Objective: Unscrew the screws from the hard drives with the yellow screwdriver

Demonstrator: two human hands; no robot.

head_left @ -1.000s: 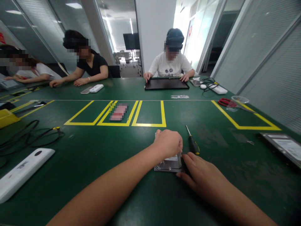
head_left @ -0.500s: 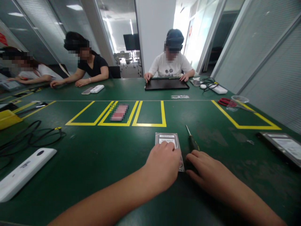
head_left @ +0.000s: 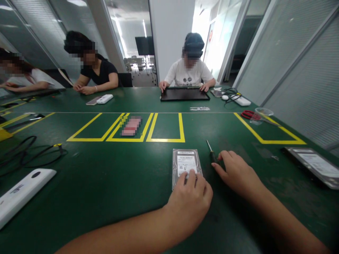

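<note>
A silver hard drive [head_left: 184, 163] with a white label lies flat on the green table in front of me. My left hand [head_left: 191, 194] rests on its near end, bent fingers apart and fingertips on the label side; the thumb is hidden. Just to the right, my right hand [head_left: 235, 173] has its thumb and fingers closed around the dark handle of a screwdriver [head_left: 211, 150]. The screwdriver's metal shaft points away from me, to the upper left, beside the drive.
Yellow tape [head_left: 166, 140] marks boxes on the table [head_left: 111, 183], one holding a pink object [head_left: 131, 126]. A second drive [head_left: 312, 164], red-handled scissors [head_left: 250, 114] and a clear cup [head_left: 261, 115] lie right. At left are a white power bank [head_left: 23, 197] and black cable [head_left: 34, 155]. Several people sit opposite.
My left hand has slid toward me, uncovering more of the drive's label. My right hand has moved forward and closed on the screwdriver's handle. The view has shifted slightly right.
</note>
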